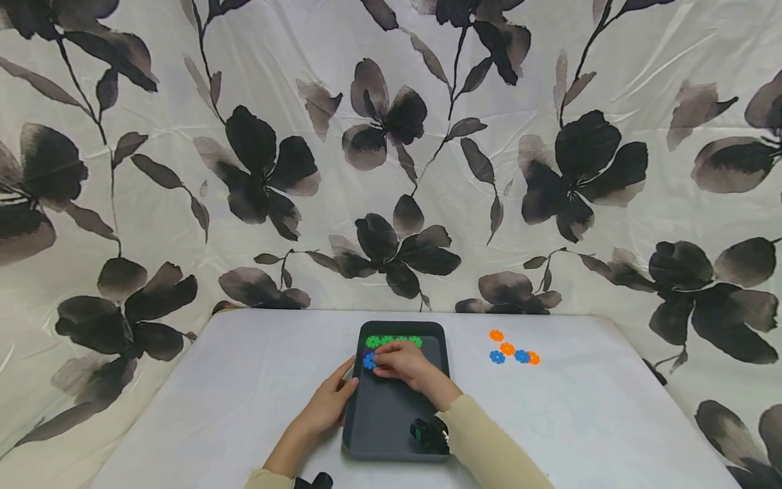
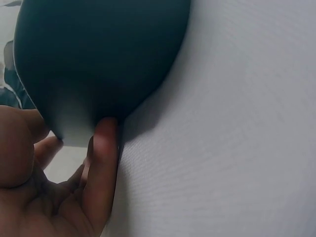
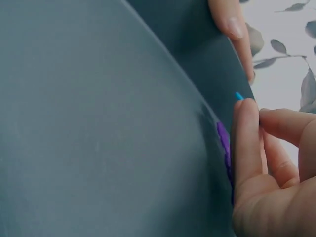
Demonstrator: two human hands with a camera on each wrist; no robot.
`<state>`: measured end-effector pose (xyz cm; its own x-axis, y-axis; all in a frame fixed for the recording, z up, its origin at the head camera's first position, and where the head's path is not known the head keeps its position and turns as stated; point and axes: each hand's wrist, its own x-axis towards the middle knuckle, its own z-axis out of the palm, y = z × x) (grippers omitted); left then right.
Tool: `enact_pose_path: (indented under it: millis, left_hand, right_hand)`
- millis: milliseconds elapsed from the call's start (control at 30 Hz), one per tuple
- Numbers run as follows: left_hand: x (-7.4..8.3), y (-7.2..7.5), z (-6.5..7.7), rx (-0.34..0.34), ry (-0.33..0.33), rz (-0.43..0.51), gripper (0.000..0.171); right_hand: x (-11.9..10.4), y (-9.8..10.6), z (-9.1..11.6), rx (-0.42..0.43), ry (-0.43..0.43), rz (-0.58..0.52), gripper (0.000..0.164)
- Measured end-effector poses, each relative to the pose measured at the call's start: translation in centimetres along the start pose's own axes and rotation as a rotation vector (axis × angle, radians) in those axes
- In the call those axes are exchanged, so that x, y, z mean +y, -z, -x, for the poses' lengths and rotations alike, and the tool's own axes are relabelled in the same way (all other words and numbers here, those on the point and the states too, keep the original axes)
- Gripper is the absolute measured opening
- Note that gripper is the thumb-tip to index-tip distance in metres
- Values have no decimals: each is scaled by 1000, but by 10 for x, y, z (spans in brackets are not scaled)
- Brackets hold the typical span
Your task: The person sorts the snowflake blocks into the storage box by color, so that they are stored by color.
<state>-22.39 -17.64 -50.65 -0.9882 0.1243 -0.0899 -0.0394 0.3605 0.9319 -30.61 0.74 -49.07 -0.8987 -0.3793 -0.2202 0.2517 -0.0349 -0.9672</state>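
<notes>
A dark grey tray (image 1: 381, 421) lies lengthwise on the table. My left hand (image 1: 326, 404) grips its left side, and in the left wrist view a finger presses the tray's outer wall (image 2: 98, 59). My right hand (image 1: 404, 361) reaches over the upper part of the tray. Between its thumb and fingers it pinches a small blue flower-shaped piece (image 3: 239, 96), mostly hidden by the fingertips in the right wrist view. A purple piece (image 3: 224, 138) lies in the tray close by those fingers. Several green flower-shaped pieces (image 1: 373, 341) form a row along the tray's far end.
To the right of the tray, orange flower-shaped pieces (image 1: 497, 335) and blue ones (image 1: 497, 357) lie loose on the white tabletop (image 1: 586, 407). Behind the table hangs a floral curtain (image 1: 391, 170).
</notes>
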Motion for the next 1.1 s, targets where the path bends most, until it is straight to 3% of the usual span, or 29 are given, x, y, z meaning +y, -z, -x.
enact_pose_path:
  millis: [767, 1100]
  left_hand:
    - [5, 1, 3, -4, -15, 14, 54]
    - [3, 1, 2, -14, 24, 24, 53]
  right_hand:
    - [12, -7, 2, 104, 51, 235, 9]
    - [13, -9, 6, 122, 79, 279, 6]
